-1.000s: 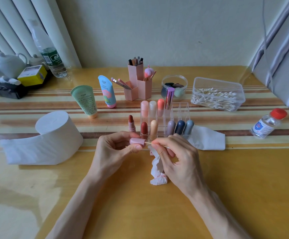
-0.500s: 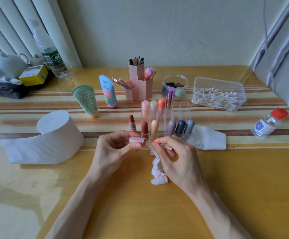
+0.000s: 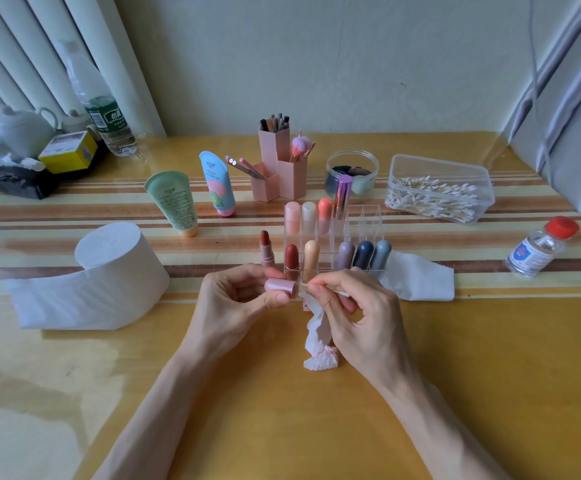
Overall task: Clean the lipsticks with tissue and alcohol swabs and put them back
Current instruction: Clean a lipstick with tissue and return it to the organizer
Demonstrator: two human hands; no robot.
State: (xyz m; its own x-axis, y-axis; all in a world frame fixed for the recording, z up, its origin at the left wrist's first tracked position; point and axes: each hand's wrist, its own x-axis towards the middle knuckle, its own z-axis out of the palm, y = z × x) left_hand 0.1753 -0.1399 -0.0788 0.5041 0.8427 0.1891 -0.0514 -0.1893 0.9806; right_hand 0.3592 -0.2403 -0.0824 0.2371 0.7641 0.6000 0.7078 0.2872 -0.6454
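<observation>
My left hand (image 3: 237, 303) pinches a pink lipstick cap (image 3: 281, 286) lying sideways, its mouth facing right. My right hand (image 3: 358, 320) pinches a cotton swab (image 3: 340, 292) whose tip points into the cap, and also holds a crumpled, pink-stained tissue (image 3: 318, 344) that hangs to the table. An uncapped red-brown lipstick (image 3: 266, 249) stands left of the clear acrylic organizer (image 3: 365, 220), which holds several capped lipsticks.
A toilet paper roll (image 3: 109, 268) lies to the left, a flat tissue (image 3: 417, 277) to the right. A red-capped alcohol bottle (image 3: 538, 249) and a tub of cotton swabs (image 3: 438, 192) sit at right. Tubes (image 3: 175, 200), pink brush holders (image 3: 278, 168) and a jar (image 3: 351, 171) stand behind.
The swab has slid further into the cap's mouth, with my right fingers closer to the cap. The hands have stayed in place.
</observation>
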